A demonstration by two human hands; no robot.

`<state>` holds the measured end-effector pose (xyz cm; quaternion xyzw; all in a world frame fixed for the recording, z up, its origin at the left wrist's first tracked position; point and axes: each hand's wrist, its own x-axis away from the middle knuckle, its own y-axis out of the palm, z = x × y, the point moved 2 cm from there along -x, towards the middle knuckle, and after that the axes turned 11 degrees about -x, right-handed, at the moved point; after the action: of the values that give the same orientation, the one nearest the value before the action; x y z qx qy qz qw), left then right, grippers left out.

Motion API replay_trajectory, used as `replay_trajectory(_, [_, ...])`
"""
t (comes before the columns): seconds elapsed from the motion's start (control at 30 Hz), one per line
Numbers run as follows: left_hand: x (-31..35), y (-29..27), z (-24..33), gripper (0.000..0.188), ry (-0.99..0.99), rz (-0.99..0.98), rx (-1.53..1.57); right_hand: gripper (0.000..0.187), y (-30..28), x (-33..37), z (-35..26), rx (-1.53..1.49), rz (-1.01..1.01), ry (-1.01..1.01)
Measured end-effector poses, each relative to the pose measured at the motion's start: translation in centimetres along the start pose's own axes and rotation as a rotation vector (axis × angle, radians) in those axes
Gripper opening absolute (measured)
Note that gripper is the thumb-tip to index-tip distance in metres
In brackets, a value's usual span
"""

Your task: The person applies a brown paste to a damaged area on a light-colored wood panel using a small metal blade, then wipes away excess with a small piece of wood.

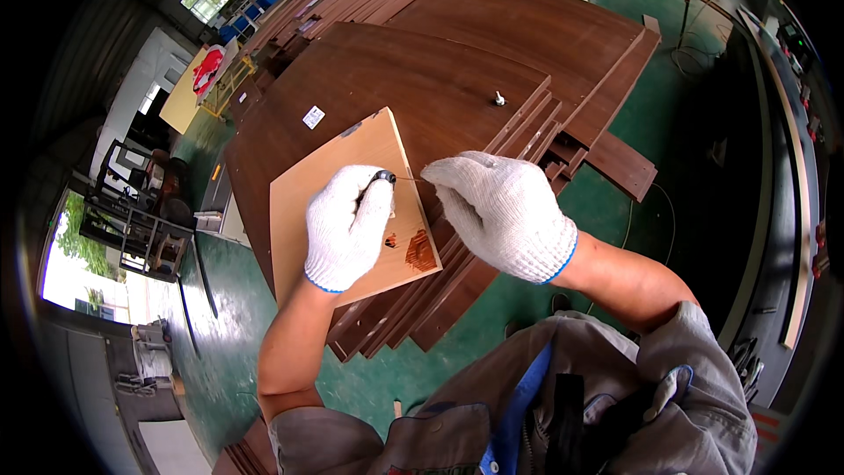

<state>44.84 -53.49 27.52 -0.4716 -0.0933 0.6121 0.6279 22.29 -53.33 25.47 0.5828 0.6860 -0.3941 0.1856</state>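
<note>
Both my hands wear white knit gloves with blue cuff edges. My left hand [347, 224] is closed round a small dark round-ended object [385, 177], its body mostly hidden in the fingers. Opposite it, my right hand [501, 211] pinches a thin stick [410, 179] that reaches across to that dark end. Whether the two touch, I cannot tell. Under my hands lies a pale wood-coloured board [308, 185], tilted on a stack of dark brown panels [422, 66]. A reddish-brown smear [422, 252] marks its near right corner, with a smaller dark spot beside it.
A white label [313, 117] and a small metallic piece [499, 98] sit on the top brown panel. Stacked panel edges jut out at the right. Beyond the green floor [229, 299], a forklift [141, 211] stands at the left and a long dark bench [774, 185] at the right.
</note>
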Motion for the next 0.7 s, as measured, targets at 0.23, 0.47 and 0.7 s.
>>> replay_trajectory(0.23, [0.1,0.2,0.2,0.008,0.049,0.042,-0.071,0.025,-0.1,0.0,-0.3,0.079,-0.011,-0.039])
replay_trajectory(0.47, [0.1,0.0,0.4,0.007,0.077,0.041,-0.148,0.024,0.1,0.4,-0.6,0.148,-0.039,-0.038])
replay_trajectory(0.7, [-1.3,0.2,-0.6,0.016,-0.022,0.006,-0.119,0.016,-2.4,1.8,1.0,-0.818,0.061,0.747])
